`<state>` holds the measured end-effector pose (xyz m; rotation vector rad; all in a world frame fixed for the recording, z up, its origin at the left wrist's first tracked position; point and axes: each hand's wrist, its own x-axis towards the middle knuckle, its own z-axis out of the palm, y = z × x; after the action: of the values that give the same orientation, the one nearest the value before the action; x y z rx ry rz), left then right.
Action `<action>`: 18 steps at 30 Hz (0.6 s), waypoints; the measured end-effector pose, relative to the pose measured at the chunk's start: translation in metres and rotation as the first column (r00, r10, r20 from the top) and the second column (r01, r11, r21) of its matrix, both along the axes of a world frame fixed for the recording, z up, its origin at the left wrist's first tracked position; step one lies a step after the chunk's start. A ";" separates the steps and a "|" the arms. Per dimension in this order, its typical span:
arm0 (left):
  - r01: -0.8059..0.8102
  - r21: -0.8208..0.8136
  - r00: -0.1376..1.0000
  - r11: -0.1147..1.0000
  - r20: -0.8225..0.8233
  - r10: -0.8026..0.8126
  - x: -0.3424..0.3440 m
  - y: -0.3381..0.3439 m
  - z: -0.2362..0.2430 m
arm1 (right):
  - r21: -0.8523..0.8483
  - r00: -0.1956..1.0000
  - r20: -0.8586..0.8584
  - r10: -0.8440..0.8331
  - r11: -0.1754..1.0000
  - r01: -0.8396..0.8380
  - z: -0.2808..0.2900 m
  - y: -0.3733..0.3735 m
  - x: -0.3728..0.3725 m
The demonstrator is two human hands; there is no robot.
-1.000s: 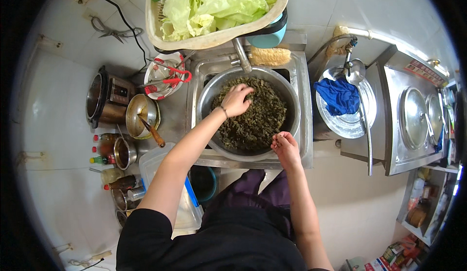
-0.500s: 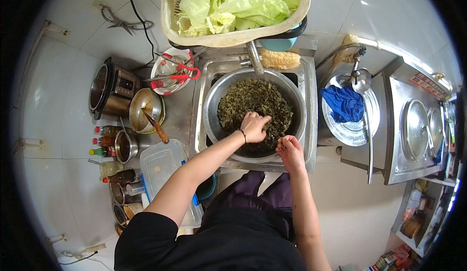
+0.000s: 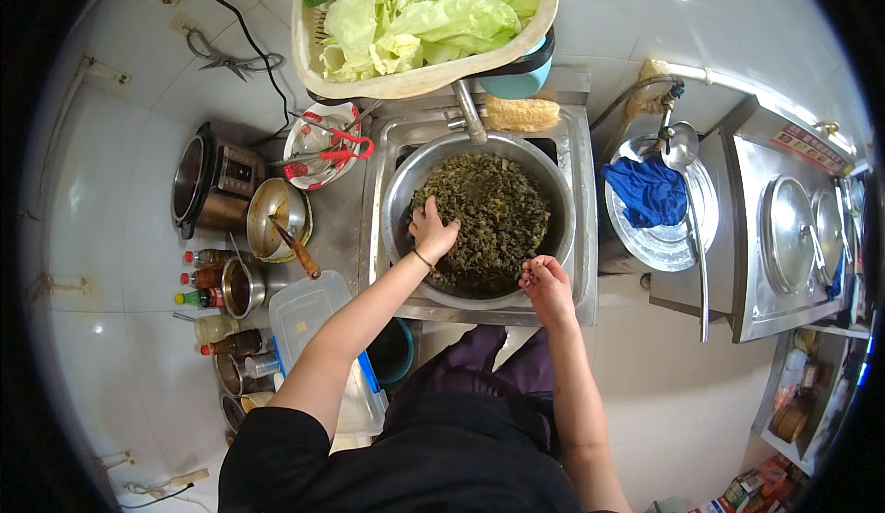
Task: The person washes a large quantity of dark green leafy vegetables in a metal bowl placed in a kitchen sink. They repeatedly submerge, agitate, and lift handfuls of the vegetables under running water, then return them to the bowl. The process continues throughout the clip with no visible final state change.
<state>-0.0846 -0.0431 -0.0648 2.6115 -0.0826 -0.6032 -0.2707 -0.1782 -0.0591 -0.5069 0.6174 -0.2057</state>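
Observation:
A wide steel basin [image 3: 560, 201] stands in the sink, holding dark green chopped leaves [image 3: 495, 215]. At the left side of the heap, my left hand [image 3: 433, 233] touches the leaves with its fingers apart and grips nothing. My right hand [image 3: 548, 284] is at the basin's near right rim. Its fingertips are pinched together; whatever may be between them is too small to tell. A dark band circles my left wrist.
The faucet [image 3: 470, 115] reaches over the basin's far rim. Beyond it sits a basket [image 3: 424, 82] of lettuce. To the left are a pot with a wooden-handled tool [image 3: 297, 247], a bowl with red-handled tongs [image 3: 348, 152] and a plastic box [image 3: 312, 306]. Rightward, a long ladle [image 3: 693, 227] hangs.
My left hand has moved left from the middle of the leaves to their left side, and its fingers have spread. The right hand stays near the rim, still pinched.

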 end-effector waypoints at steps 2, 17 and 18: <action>-0.081 0.114 0.997 0.990 0.013 0.080 -0.007 -0.020 -0.001 | 0.004 1.000 -0.003 -0.009 1.000 0.009 0.001 -0.001 0.000; 0.547 -0.340 0.837 0.765 0.223 -0.499 -0.061 -0.062 0.003 | -0.017 0.998 -0.064 -0.019 1.000 0.017 0.002 -0.001 -0.003; 0.607 -0.363 0.795 0.707 0.272 -0.543 -0.064 -0.056 0.007 | -0.019 0.998 -0.060 -0.014 1.000 0.013 0.003 -0.001 -0.002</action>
<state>-0.1490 -0.0992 -0.0577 2.1488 -1.0072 -0.5112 -0.2731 -0.1792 -0.0564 -0.5287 0.6782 -0.2096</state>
